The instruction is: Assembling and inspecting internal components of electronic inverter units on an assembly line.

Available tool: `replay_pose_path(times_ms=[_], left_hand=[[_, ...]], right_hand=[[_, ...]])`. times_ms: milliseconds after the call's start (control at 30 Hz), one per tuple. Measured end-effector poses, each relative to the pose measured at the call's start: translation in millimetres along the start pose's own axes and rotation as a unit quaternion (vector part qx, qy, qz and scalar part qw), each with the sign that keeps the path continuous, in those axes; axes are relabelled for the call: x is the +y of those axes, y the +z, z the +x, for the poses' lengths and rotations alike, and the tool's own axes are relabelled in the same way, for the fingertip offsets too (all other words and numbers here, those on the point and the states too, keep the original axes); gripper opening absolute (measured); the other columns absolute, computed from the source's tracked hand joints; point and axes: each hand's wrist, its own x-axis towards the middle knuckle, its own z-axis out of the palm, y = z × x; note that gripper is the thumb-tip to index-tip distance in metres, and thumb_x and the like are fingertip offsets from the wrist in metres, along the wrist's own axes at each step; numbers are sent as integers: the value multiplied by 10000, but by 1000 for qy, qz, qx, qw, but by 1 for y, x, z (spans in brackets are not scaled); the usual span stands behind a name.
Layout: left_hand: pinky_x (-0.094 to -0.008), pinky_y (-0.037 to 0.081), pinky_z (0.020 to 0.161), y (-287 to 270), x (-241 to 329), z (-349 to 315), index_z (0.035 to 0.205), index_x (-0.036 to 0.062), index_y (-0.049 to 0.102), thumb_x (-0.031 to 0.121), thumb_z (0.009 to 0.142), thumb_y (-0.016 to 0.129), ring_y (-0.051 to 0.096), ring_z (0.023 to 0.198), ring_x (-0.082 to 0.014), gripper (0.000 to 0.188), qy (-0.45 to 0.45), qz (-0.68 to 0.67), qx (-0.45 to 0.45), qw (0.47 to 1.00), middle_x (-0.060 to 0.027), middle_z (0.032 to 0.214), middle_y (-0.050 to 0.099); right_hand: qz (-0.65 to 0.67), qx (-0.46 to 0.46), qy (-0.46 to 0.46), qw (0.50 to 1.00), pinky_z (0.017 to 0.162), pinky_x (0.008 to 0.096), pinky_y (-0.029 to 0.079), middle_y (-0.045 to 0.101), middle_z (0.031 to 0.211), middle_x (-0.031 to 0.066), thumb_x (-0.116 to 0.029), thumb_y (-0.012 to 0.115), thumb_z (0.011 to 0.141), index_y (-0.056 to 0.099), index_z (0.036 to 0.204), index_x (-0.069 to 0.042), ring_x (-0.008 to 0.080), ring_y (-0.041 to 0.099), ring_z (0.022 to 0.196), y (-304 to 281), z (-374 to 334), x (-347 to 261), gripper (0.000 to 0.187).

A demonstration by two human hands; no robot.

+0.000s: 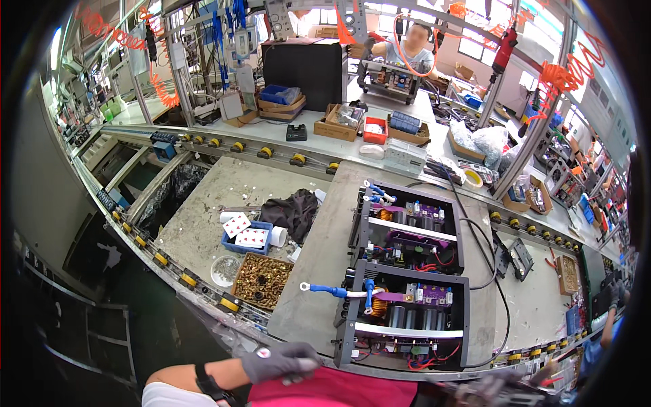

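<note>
My left hand (281, 363), in a grey glove, hovers at the near edge of the bench in front of my pink clothing. Its fingers curl together, and whatever they may hold is hidden. At the lower right, a dark grey blur (502, 390) appears to be my right hand; its fingers are smeared by motion. Two open black metal housings stand side by side on a grey board (298, 305). The nearer housing (407, 319) and the farther housing (410, 230) contain purple circuit boards, copper coils and capacitors. A blue-and-white cable with a ring terminal (325, 290) sticks out leftward from the nearer one.
Left of the board are a box of brass fasteners (261, 281), a blue bin with playing cards (247, 236) and dark cloth (291, 214). A black cable (505, 298) curves along the right. Another person (410, 51) works beyond the bench; a co-worker's gloved hand (616, 295) shows far right.
</note>
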Motion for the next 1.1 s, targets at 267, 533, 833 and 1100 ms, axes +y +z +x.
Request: replay_pose_path(times_ms=[267,533,833,1100], left_hand=[[-205,434,514,23,-3,13,1140,7,506,292,963,504,528,620,-78,335,-3,-48,-85,995,-40,821,578],[-167,331,380,50,0,1,1046,35,537,387,932,535,449,484,-53,370,48,-99,-74,991,-33,708,531],[-169,294,376,64,-1,-3,998,56,529,389,961,475,364,421,-53,339,13,-198,-23,980,20,595,452],[-169,290,388,68,-2,-8,957,75,535,365,965,469,354,450,-53,297,30,-233,-42,971,10,611,426]], right_hand=[[-112,-137,27,984,549,367,510,507,1064,108,-120,654,863,273,1435,-224,206,569,665,51,14,45,694],[-49,-190,90,976,702,426,528,530,1051,88,-91,643,865,329,1400,-253,232,598,787,67,6,42,641],[-44,-218,21,975,729,421,529,531,1074,139,-15,595,864,275,1441,-236,241,612,794,69,5,55,695],[0,-233,-10,972,703,427,527,542,1075,174,-78,642,854,235,1457,-224,255,615,768,70,-5,65,742]])
